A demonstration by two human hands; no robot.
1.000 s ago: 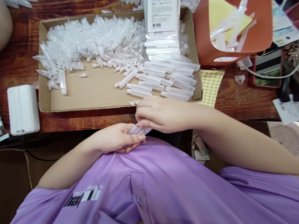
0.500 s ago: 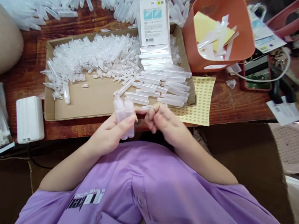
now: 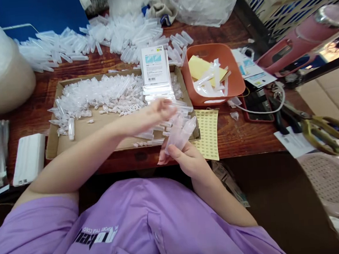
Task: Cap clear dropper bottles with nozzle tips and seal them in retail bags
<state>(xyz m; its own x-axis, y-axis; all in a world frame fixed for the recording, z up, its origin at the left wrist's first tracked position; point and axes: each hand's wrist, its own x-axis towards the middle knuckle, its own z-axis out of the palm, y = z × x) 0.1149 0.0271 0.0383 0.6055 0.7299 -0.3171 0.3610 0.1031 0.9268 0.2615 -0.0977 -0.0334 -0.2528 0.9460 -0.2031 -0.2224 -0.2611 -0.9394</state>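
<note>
My right hand (image 3: pixel 191 156) is closed round small translucent plastic bottles (image 3: pixel 181 134) with pointed tips, just in front of the tray's near right corner. The thumb lies across them; I cannot tell exactly how many there are. My left hand (image 3: pixel 156 114) is stretched over the cardboard tray (image 3: pixel 87 125), blurred, with its fingers apart and nothing visible in them. It is close to the stack of clear packets with a printed card (image 3: pixel 155 69). Clear tubes (image 3: pixel 145 134) lie in the tray under and beside the left hand. A heap of small clear plastic parts (image 3: pixel 96 93) fills the tray's far left.
An orange bin (image 3: pixel 216 96) with paper strips stands right of the tray, above a yellow sticker sheet (image 3: pixel 208 131). Scissors (image 3: pixel 319 131) and a phone (image 3: pixel 257 108) lie at the right. More tubes (image 3: pixel 132 32) are piled behind; a white box (image 3: pixel 29 157) is at left.
The bottles have passed from my left hand into my right. My left hand has moved forward and right over the tray. The view has tilted up, showing more of the table's back.
</note>
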